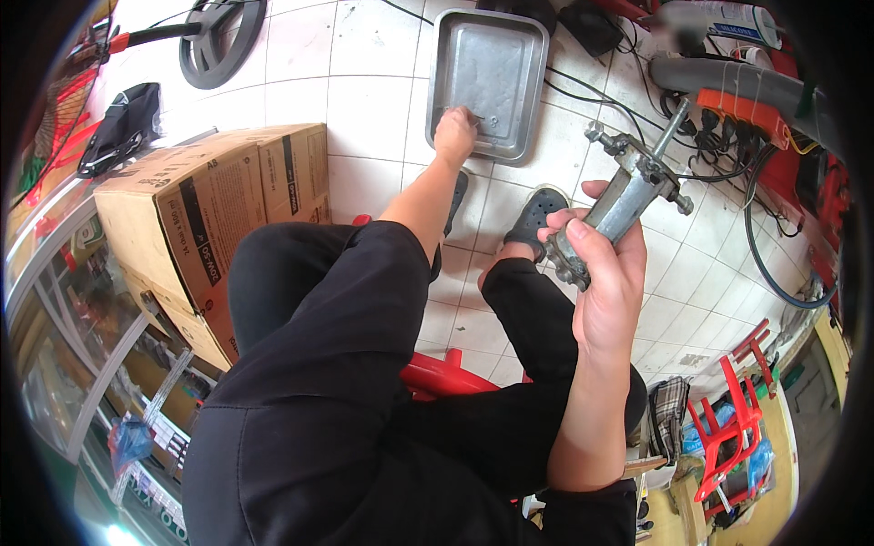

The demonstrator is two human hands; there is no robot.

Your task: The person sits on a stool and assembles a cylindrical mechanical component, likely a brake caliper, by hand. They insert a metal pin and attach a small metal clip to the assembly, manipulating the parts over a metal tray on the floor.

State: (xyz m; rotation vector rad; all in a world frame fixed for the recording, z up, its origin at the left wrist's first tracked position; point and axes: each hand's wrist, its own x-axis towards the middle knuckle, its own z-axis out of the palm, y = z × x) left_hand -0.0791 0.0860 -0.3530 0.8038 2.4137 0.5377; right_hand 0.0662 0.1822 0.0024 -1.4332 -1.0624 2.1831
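My right hand (605,264) is wrapped round a greasy metal mechanical part (628,196), raised above the floor on the right. This part has a cylindrical body, a slim shaft pointing up and away, bolts at its far end and a toothed-looking near end. My left hand (455,136) reaches down into a grey metal tray (537,82) on the floor, at its near left corner. Its fingers are drawn together, and whatever they pinch is hidden. Beside them on the tray's bottom lies a small nut-like piece (494,121).
A large cardboard box (209,209) stands at left. Black cables (592,100) and an orange power strip (742,114) lie at upper right. Red plastic stools (728,428) are at lower right. A dark spoked wheel (218,41) sits far left. My clog (537,214) is near the tray.
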